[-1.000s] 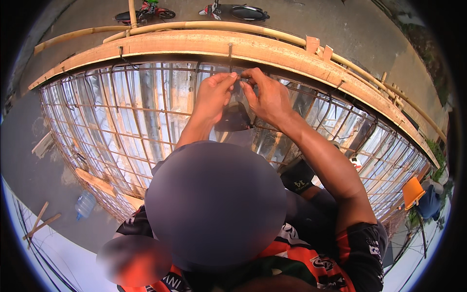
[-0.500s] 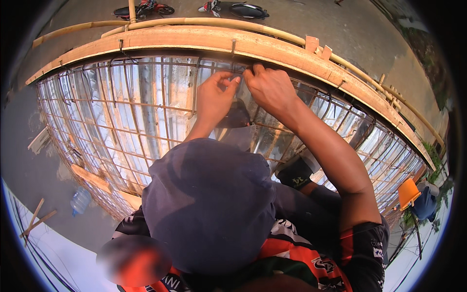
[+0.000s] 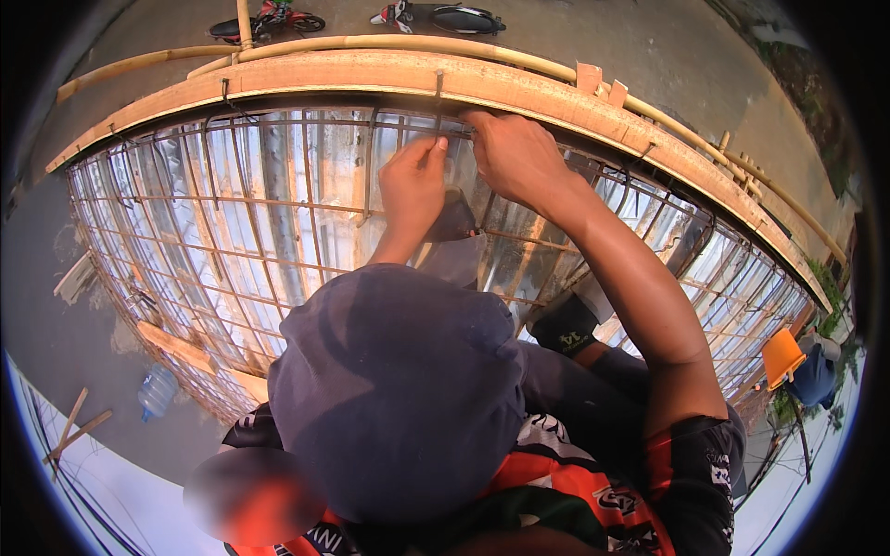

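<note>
over a long, pale wooden plank [image 3: 306, 76], a thin, dark steel rod [image 3: 439, 90] is lying, long axis crosswise, just ahead of the nearer left hand [image 3: 413, 183], whose thumb and forefinger are resting close together, and just left of the right hand [image 3: 521, 159], whose fingers are sitting curled, anything pinched in either being indiscernible.

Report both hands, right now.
Left hand: closed, near the thin dark metal rod; any hold unclear.
Right hand: curled, tips hidden; open or closed cannot be told.
</note>
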Demonstrator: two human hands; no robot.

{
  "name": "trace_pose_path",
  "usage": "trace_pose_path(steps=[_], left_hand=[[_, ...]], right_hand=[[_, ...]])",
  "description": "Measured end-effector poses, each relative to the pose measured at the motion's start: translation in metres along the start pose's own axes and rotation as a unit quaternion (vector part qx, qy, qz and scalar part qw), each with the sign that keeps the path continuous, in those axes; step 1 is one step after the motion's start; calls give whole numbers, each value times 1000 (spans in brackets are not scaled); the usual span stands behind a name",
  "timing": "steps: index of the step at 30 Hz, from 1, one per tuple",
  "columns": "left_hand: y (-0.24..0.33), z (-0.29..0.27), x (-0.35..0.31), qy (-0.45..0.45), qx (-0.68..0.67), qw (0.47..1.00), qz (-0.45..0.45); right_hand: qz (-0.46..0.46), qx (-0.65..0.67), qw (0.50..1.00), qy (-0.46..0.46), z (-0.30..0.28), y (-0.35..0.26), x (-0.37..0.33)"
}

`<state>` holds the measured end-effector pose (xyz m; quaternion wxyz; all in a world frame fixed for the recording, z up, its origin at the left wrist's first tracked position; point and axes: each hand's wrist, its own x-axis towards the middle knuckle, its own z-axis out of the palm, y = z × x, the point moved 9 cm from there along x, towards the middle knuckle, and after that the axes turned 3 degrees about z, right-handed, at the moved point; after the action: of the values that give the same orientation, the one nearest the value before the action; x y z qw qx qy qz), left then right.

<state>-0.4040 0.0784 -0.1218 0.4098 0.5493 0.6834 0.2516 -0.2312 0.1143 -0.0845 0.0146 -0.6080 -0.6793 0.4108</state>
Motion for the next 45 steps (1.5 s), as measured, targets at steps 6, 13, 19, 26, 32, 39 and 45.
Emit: trace_pose_path(steps=[6,13,19,26,32,39,45], left_hand=[[43,-13,5,-35,115,977,175],[41,-9,11,-69,141,970,183],[40,-11,8,-77,171,962,197],[50,-17,8,-43,165,958,230],[69,-42,-3,-34,186,949,254],[71,-54,-4,-55,19,987,151],[72,-37,-13,-137,17,983,117]], right_hand=[[-43,160,982,95,-8,13,-28],[120,444,887,50,35,-6,-32],[-112,-60,981,144,-22,-8,-43],[-102,-115,980,127,-6,-11,-26],[-71,-72,986,129,-17,-11,-29],[-157,82,970,165,-25,-12,-46],[66,379,923,-18,12,-9,-29]])
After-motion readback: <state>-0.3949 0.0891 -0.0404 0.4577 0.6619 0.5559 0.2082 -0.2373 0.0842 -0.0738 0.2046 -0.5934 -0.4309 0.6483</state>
